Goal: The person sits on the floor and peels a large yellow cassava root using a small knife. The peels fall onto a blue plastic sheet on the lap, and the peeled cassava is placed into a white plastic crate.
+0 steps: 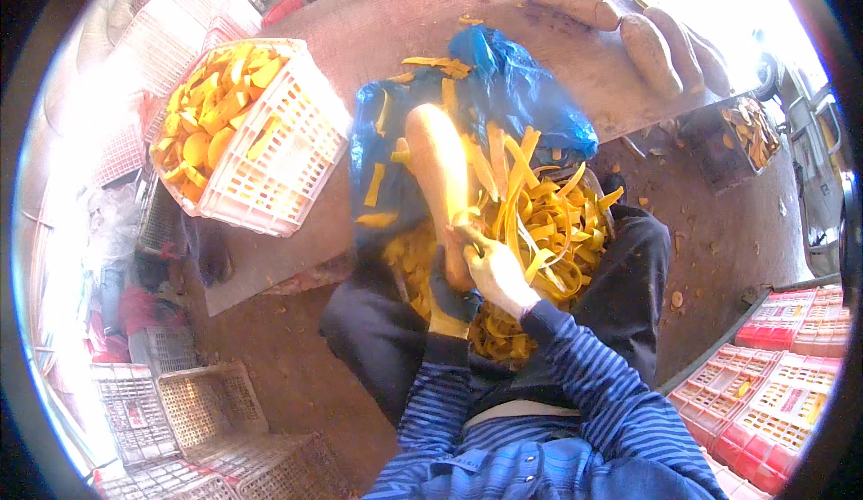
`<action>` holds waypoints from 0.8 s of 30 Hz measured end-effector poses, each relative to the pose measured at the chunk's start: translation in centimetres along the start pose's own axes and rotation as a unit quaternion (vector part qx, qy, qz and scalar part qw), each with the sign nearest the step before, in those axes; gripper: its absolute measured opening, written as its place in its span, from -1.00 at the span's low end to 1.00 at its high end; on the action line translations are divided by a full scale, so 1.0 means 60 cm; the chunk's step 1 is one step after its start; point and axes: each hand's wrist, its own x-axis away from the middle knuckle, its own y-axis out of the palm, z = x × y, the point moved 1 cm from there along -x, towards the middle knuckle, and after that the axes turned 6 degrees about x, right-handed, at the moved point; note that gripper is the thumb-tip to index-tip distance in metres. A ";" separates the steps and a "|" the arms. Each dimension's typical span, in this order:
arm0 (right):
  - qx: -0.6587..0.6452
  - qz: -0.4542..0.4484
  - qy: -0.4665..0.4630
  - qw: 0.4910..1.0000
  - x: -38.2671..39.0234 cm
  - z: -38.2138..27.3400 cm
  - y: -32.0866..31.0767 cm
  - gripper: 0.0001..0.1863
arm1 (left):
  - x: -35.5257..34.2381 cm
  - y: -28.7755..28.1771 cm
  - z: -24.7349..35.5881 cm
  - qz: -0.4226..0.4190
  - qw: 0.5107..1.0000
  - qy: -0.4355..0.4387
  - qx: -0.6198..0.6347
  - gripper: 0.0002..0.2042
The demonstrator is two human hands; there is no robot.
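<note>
A long tan squash [436, 154] is held upright at a slant over a heap of yellow-orange peel strips [562, 239] between my knees. My left hand [449, 289], in a dark glove, is closed round its lower end. My right hand [500, 275], in a pale glove, is closed on what looks like a peeler [469, 235] against the squash's side; the tool is only partly visible. Behind the squash lies a crumpled blue plastic sheet [521, 95] with some peels on it.
A white crate [279, 176] full of orange pieces stands back left on the low board [566, 68]. Whole squashes [647, 50] lie back right, near a dark crate of scraps [728, 154]. Stacked crates stand at lower left [207, 392] and lower right [755, 392].
</note>
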 end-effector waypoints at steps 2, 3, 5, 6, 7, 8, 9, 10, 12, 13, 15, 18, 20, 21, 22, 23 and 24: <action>-0.009 -0.019 0.006 1.000 0.028 0.007 -0.004 -0.52 | -0.005 -0.012 0.002 -0.003 0.999 0.000 -0.051 -0.40; 0.000 -0.036 0.016 0.999 0.047 0.011 -0.011 -0.52 | -0.006 -0.014 0.003 -0.015 0.998 -0.004 -0.058 -0.40; -0.034 -0.048 0.003 0.998 0.093 0.012 -0.028 -0.54 | -0.008 -0.009 0.007 -0.054 0.994 -0.020 -0.088 -0.45; -0.058 -0.069 0.024 0.996 0.125 0.013 -0.041 -0.55 | -0.010 -0.002 0.010 -0.112 0.989 -0.032 -0.092 -0.47; -0.014 -0.105 0.025 0.994 0.157 0.010 -0.049 -0.56 | -0.004 -0.001 0.008 0.071 0.997 -0.021 0.023 -0.50; 0.008 -0.128 0.000 0.992 0.184 0.008 -0.060 -0.56 | -0.008 0.007 0.012 0.103 0.995 -0.004 0.006 -0.51; 0.017 -0.163 0.067 0.984 0.197 0.013 -0.072 -0.55 | -0.008 0.016 0.013 0.122 0.992 0.000 -0.005 -0.52; 0.042 -0.215 0.166 0.961 0.209 0.020 -0.088 -0.54 | -0.009 0.025 0.013 0.120 0.993 0.009 -0.019 -0.53; -0.031 -0.163 0.236 0.957 0.197 0.030 -0.106 -0.51 | -0.007 0.034 0.003 0.169 0.982 0.041 -0.072 -0.53; -0.071 -0.099 0.160 0.980 0.174 0.032 -0.103 -0.53 | -0.003 0.035 -0.004 0.183 0.976 0.062 -0.097 -0.53; -0.161 -0.021 0.125 0.979 0.126 0.037 -0.102 -0.57 | 0.007 0.030 -0.019 0.172 0.970 0.103 -0.140 -0.54; -0.235 0.041 0.059 0.969 0.049 0.026 -0.096 -0.56 | 0.030 0.014 -0.028 0.194 0.964 0.101 -0.149 -0.54; -0.296 0.043 0.054 0.953 -0.007 0.007 -0.098 -0.55 | 0.033 0.007 -0.023 0.173 0.980 0.047 -0.081 -0.55; -0.291 0.052 0.058 0.954 -0.038 -0.005 -0.100 -0.54 | 0.034 0.003 -0.021 0.169 0.982 0.037 -0.071 -0.56; -0.362 0.045 0.049 0.930 -0.070 -0.016 -0.102 -0.53 | 0.034 0.002 -0.019 0.137 0.988 0.027 -0.063 -0.57; -0.344 0.066 0.071 0.934 -0.111 -0.024 -0.101 -0.54 | 0.032 -0.001 -0.016 0.168 0.984 0.039 -0.042 -0.53; -0.331 0.085 0.067 0.938 -0.153 -0.031 -0.099 -0.55 | 0.032 -0.004 -0.015 0.174 0.984 0.033 -0.024 -0.53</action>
